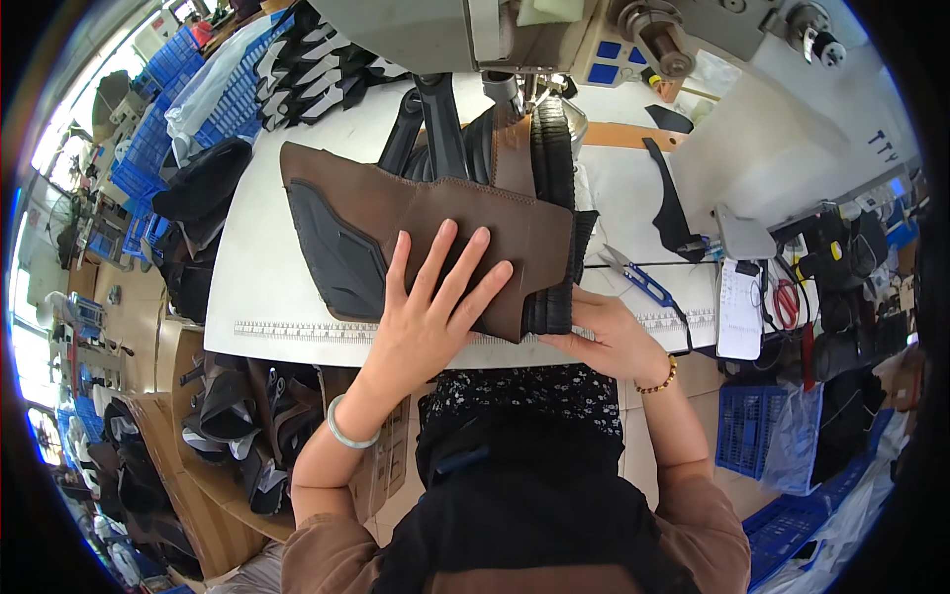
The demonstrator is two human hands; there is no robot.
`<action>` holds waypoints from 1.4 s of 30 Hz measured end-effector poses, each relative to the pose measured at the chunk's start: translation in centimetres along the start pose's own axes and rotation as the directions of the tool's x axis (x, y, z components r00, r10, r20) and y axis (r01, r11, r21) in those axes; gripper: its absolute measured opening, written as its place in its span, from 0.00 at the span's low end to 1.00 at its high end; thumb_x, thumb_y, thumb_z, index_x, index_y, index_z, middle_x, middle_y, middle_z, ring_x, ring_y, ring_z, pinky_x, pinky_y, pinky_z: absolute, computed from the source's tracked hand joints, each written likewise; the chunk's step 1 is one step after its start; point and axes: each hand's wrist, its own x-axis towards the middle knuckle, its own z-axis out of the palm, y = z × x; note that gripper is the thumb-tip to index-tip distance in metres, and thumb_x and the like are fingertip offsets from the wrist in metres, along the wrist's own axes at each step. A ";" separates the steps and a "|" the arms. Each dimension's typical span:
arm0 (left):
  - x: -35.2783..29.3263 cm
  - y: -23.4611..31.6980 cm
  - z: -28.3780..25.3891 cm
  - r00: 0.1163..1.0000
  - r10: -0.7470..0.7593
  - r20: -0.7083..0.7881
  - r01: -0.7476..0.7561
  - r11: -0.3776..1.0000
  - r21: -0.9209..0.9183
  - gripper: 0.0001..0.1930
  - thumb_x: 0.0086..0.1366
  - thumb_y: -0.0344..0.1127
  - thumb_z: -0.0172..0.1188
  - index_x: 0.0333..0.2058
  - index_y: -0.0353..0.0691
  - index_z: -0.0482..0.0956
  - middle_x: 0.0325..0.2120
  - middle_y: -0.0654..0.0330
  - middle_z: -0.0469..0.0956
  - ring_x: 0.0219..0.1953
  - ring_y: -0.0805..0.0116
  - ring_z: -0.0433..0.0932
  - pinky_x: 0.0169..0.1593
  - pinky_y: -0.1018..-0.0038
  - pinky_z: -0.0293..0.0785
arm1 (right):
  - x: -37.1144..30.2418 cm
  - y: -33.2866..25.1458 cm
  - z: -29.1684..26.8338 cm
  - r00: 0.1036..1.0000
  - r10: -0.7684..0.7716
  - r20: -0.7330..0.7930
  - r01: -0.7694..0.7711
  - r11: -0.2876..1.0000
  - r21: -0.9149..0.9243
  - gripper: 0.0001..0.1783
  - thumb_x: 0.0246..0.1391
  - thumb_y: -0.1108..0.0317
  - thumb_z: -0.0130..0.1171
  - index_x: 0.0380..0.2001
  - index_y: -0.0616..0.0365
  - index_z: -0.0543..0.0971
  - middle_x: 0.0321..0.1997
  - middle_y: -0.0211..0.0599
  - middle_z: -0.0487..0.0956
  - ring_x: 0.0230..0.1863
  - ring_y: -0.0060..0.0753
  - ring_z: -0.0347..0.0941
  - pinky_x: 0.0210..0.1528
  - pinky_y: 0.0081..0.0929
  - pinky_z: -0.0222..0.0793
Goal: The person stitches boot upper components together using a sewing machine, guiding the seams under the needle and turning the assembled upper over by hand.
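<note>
1. While pressed flat with fingers spread, left hand (427, 317) pins brown shoe piece (416, 233) near front edge of white table (257, 287); right hand (606, 337) curled at that edge, pinching piece's black ribbed end.
2. Far end of piece tucked under sewing machine (445, 35) at table's back edge. Possible snag: uneven pull from either hand could skew the seam.
3. Fingertips (447, 233) well back from machine foot for now; feeding forward carelessly could bring them too near.
4. Scissors (638, 279) lying open-bladed just right of right hand, near front edge. Risk: a sideways sweep could nick skin or knock them off.
</note>
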 end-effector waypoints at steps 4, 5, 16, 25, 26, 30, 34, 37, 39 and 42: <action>0.5 0.5 -2.1 0.997 0.002 0.082 -0.005 0.999 0.037 0.50 0.35 0.47 0.69 0.61 0.50 0.58 0.62 0.58 0.57 0.64 0.52 0.55 0.63 0.48 0.49 | 0.5 -0.6 -0.5 0.996 0.034 0.087 -0.030 0.999 -0.038 0.11 0.47 0.73 0.61 0.37 0.61 0.77 0.37 0.44 0.75 0.37 0.48 0.72 0.39 0.32 0.69; 0.5 0.5 -2.4 0.996 0.007 0.092 -0.013 0.998 0.055 0.50 0.36 0.47 0.69 0.61 0.48 0.58 0.62 0.58 0.56 0.64 0.53 0.54 0.64 0.50 0.49 | 0.8 -0.7 -0.7 0.993 0.015 0.115 -0.012 1.000 -0.028 0.11 0.47 0.72 0.62 0.36 0.61 0.78 0.37 0.45 0.75 0.37 0.49 0.73 0.40 0.33 0.69; 0.8 0.5 -3.6 0.992 0.035 0.120 -0.051 0.990 0.134 0.50 0.37 0.51 0.68 0.61 0.44 0.57 0.63 0.58 0.56 0.63 0.54 0.55 0.63 0.53 0.51 | 0.8 -1.2 -1.2 0.986 -0.005 0.167 0.001 1.000 0.026 0.12 0.49 0.69 0.61 0.38 0.63 0.78 0.37 0.47 0.76 0.39 0.47 0.74 0.42 0.33 0.68; 1.1 -0.5 -3.4 0.987 0.104 0.123 -0.108 0.994 0.033 0.50 0.36 0.52 0.69 0.60 0.42 0.59 0.61 0.55 0.57 0.63 0.54 0.56 0.63 0.53 0.53 | 0.6 -0.4 -1.2 0.964 0.167 0.205 -0.257 0.773 0.580 0.21 0.54 0.73 0.58 0.51 0.65 0.69 0.46 0.34 0.76 0.45 0.21 0.70 0.48 0.20 0.67; 1.3 -0.5 -3.6 0.987 0.117 0.107 -0.121 0.992 0.029 0.50 0.37 0.53 0.68 0.60 0.41 0.59 0.61 0.55 0.57 0.63 0.54 0.56 0.63 0.54 0.53 | 0.7 -0.5 -1.2 0.968 0.141 0.205 -0.242 0.730 0.639 0.25 0.54 0.74 0.58 0.55 0.64 0.66 0.47 0.32 0.75 0.47 0.17 0.68 0.49 0.18 0.66; 1.8 -0.4 -4.6 0.981 0.122 0.148 -0.116 0.992 -0.050 0.49 0.35 0.46 0.69 0.58 0.36 0.59 0.61 0.51 0.58 0.64 0.51 0.55 0.65 0.54 0.49 | 1.1 -0.7 -1.4 0.943 0.200 0.264 -0.330 0.639 0.695 0.26 0.54 0.73 0.58 0.56 0.62 0.65 0.48 0.31 0.74 0.48 0.17 0.68 0.51 0.19 0.65; 1.9 -0.3 -5.1 0.977 0.127 0.173 -0.117 0.991 -0.063 0.49 0.37 0.47 0.69 0.59 0.37 0.57 0.61 0.51 0.58 0.64 0.52 0.54 0.65 0.56 0.49 | 0.9 -0.8 -1.0 0.952 0.214 0.220 -0.306 0.614 0.728 0.26 0.53 0.73 0.59 0.55 0.62 0.66 0.48 0.30 0.75 0.48 0.18 0.68 0.51 0.19 0.65; 1.7 -0.3 -5.2 0.978 0.127 0.168 -0.118 0.991 -0.060 0.49 0.38 0.47 0.68 0.60 0.37 0.56 0.61 0.52 0.58 0.64 0.52 0.54 0.65 0.56 0.49 | 0.8 -0.9 -0.9 0.949 0.224 0.223 -0.314 0.597 0.738 0.25 0.52 0.73 0.60 0.54 0.62 0.68 0.48 0.31 0.75 0.48 0.18 0.69 0.52 0.19 0.65; 1.6 -0.4 -5.0 0.980 0.127 0.153 -0.119 0.991 -0.055 0.49 0.39 0.47 0.68 0.60 0.37 0.56 0.61 0.52 0.57 0.64 0.52 0.54 0.65 0.56 0.49 | 0.9 -1.3 -1.0 0.948 0.231 0.218 -0.316 0.625 0.714 0.23 0.51 0.74 0.61 0.51 0.63 0.70 0.47 0.31 0.76 0.47 0.19 0.70 0.52 0.19 0.65; 1.5 -0.4 -4.9 0.979 0.139 0.147 -0.145 0.989 0.033 0.47 0.42 0.53 0.66 0.60 0.40 0.58 0.61 0.54 0.58 0.63 0.54 0.56 0.64 0.56 0.52 | 0.9 -1.2 -1.3 0.941 0.241 0.236 -0.337 0.686 0.644 0.23 0.49 0.73 0.63 0.50 0.63 0.71 0.46 0.30 0.76 0.46 0.19 0.71 0.51 0.19 0.66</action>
